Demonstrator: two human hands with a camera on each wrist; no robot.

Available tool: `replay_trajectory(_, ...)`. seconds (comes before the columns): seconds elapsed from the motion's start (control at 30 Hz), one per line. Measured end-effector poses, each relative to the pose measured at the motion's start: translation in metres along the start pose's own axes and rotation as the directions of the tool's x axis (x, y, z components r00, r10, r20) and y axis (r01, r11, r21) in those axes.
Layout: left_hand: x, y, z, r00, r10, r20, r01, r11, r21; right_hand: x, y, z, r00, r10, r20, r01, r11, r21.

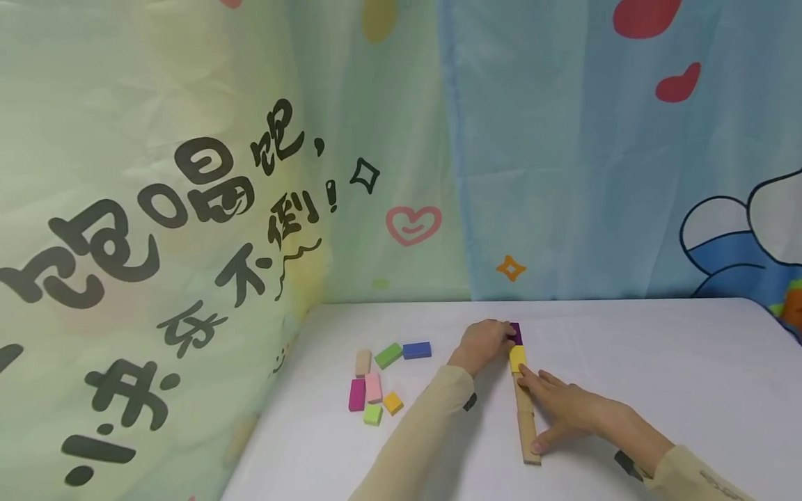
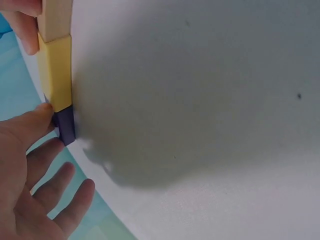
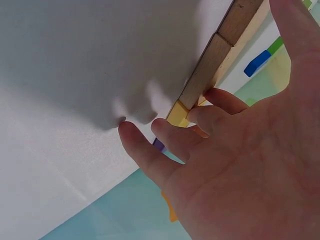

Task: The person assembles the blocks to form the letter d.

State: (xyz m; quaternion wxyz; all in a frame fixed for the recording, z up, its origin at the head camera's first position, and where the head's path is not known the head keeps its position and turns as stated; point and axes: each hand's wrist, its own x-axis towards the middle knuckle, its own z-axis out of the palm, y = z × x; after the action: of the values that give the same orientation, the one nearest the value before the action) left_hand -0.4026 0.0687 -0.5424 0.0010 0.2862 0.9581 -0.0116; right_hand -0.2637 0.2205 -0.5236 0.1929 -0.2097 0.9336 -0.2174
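A straight row of blocks runs away from me on the white table. At its far end is a purple block (image 1: 516, 333), which my left hand (image 1: 484, 346) pinches between thumb and index finger, the other fingers spread in the left wrist view. A yellow block (image 1: 517, 359) adjoins the purple one. Closer to me, two plain wooden blocks (image 1: 529, 440) continue the line end to end. My right hand (image 1: 569, 407) lies along the row's right side with fingers extended, fingertips at the yellow and wooden blocks, thumb at the nearest wooden one.
Left of the row lies a loose group of blocks: a green one (image 1: 388, 355), a blue one (image 1: 416, 350), a magenta one (image 1: 357, 394), a pink one (image 1: 372, 387) and several others. A printed curtain (image 1: 564, 174) hangs behind the table's back edge.
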Motion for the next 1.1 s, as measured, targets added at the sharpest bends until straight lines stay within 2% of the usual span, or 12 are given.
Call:
replay_trajectory(0.53, -0.004, 0.001, 0.003, 1.000, -0.012, -0.009, 0.013, 0.999, 0.043, 0.002, -0.001, 0.000, 1.000, 0.011, 0.012, -0.011, 1.000, -0.012)
replay_trajectory(0.73, -0.010, -0.003, 0.000, 0.999, 0.038, -0.031, -0.036, 0.998, 0.055, 0.003, -0.001, -0.001, 1.000, 0.007, 0.013, -0.007, 1.000, -0.012)
replay_trajectory(0.9, -0.025, -0.022, -0.001, 0.997, 0.071, -0.040, -0.068, 0.996, 0.062, 0.003, -0.002, -0.003, 0.999, 0.035, 0.019, -0.035, 0.999, -0.007)
replay_trajectory(1.1, -0.051, -0.058, -0.008, 0.997, 0.042, -0.067, -0.040, 0.999, 0.036, 0.005, -0.005, -0.004, 0.998, 0.050, 0.039, -0.050, 0.999, 0.002)
